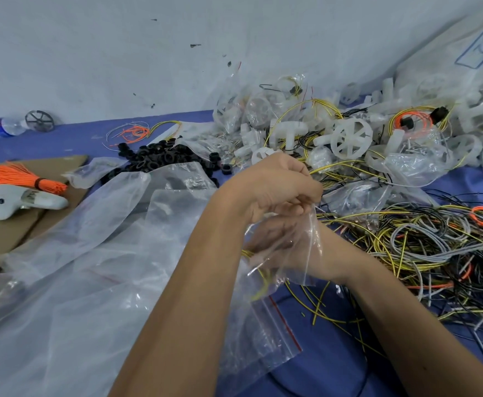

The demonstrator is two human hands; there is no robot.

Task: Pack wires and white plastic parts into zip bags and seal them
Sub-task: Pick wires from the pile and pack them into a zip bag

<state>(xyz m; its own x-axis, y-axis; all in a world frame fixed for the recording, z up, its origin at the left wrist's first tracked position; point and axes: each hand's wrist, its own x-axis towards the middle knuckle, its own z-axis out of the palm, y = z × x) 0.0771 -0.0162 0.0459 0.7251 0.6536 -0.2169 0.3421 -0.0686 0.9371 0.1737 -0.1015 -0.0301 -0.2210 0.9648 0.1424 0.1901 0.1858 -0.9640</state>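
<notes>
My left hand (pixel 277 187) is raised over the blue table, its curled fingers pinching the top edge of a small clear zip bag (pixel 316 239). My right hand (pixel 277 242) sits below it, seen through the bag's plastic, and grips a loop of yellow wires (pixel 258 277) that lies inside the bag. A tangled pile of yellow, grey, black and orange wires (pixel 423 253) spreads to the right. White plastic parts (pixel 352 137), wheels and T-pieces, are heaped at the back right, some in filled bags.
Another zip bag with a red strip (pixel 266 333) lies under my arms. Large clear plastic sheets (pixel 91 267) cover the left. Black rings (pixel 160 159) are piled behind them. A bundle of orange wires (pixel 19 176) and a white controller (pixel 19 200) rest on cardboard (pixel 5 233).
</notes>
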